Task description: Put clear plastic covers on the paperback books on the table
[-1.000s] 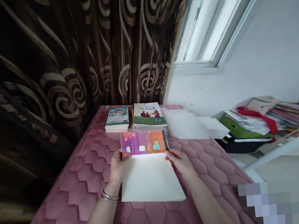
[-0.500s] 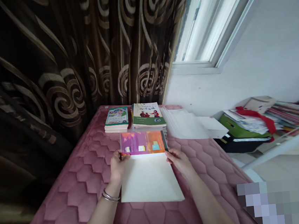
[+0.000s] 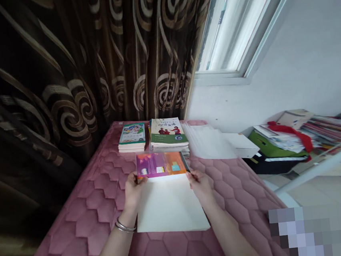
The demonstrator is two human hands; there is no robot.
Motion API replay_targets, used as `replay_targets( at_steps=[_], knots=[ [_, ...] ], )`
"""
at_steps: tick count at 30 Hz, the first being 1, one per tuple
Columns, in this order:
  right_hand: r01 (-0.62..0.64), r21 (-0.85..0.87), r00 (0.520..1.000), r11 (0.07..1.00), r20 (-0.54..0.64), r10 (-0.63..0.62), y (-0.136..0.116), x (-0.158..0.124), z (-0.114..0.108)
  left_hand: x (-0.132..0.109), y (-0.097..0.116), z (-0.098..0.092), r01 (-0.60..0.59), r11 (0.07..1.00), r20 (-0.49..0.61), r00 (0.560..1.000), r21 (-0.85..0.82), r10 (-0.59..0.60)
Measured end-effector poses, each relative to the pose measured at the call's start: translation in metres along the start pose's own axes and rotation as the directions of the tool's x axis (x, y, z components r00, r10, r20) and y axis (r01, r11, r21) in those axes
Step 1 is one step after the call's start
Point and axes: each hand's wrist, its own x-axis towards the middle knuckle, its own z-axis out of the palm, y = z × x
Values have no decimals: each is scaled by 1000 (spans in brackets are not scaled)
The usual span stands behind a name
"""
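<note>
Purple-and-orange printed cover [image 3: 159,162], above pink quilted bedding [image 3: 87,232], meets a plain white rectangular page [image 3: 170,206]; left hand [image 3: 133,191] and right hand [image 3: 201,184] pinch its near corners. Its far edge has dipped slightly, suggesting fine adjustment.

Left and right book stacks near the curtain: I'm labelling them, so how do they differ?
Size: the left stack is narrower and lower, while the right stack is wider and taller.
Top cover: the left stack's has green bands at top and bottom, while the right stack's is mostly white above, with figures in red, and green along its lower part.
Shared: both lie flat on the pink quilted surface, near the curtain.
</note>
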Motion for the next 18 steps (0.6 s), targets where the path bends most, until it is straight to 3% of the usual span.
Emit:
replay_targets(
  at_steps=[4, 9, 18],
  knots=[
    [-62, 134, 996, 989, -55, 70, 3, 1, 0, 0, 0, 0, -23, 1000, 2, 1000, -2, 23],
    [-86, 139, 987, 987, 145, 66, 2, 3, -9, 1, 2, 1, -34, 999, 10, 999, -32, 34],
    [125, -91, 990, 988, 71, -119, -3, -1, -4, 1, -3, 0, -20, 999, 2, 1000, -30, 20]
  ],
)
